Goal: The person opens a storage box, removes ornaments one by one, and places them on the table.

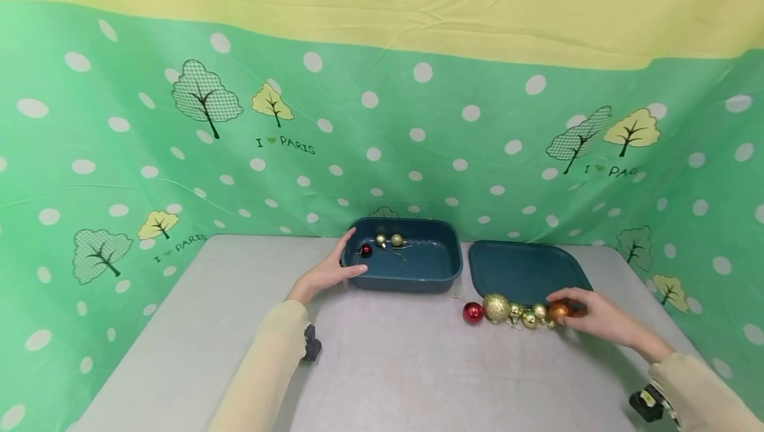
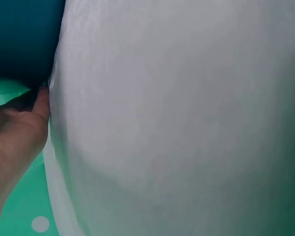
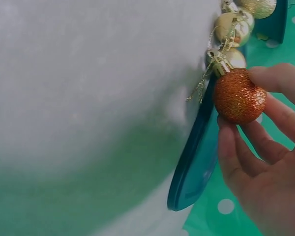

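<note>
A dark blue rectangular container stands at the back of the table. My left hand grips its left end, thumb at the front rim and fingers along the side. Inside lie a small dark red bauble and two small gold baubles. Farther right, my right hand pinches a glittery orange bauble between thumb and fingers, its gold cap and string showing in the right wrist view. The orange bauble is at the right end of a row with several gold baubles, a larger glittery gold bauble and a shiny red bauble.
A flat dark blue lid lies right of the container, behind the row of baubles. The table has a pale grey cover. A green and yellow printed curtain hangs behind and at both sides.
</note>
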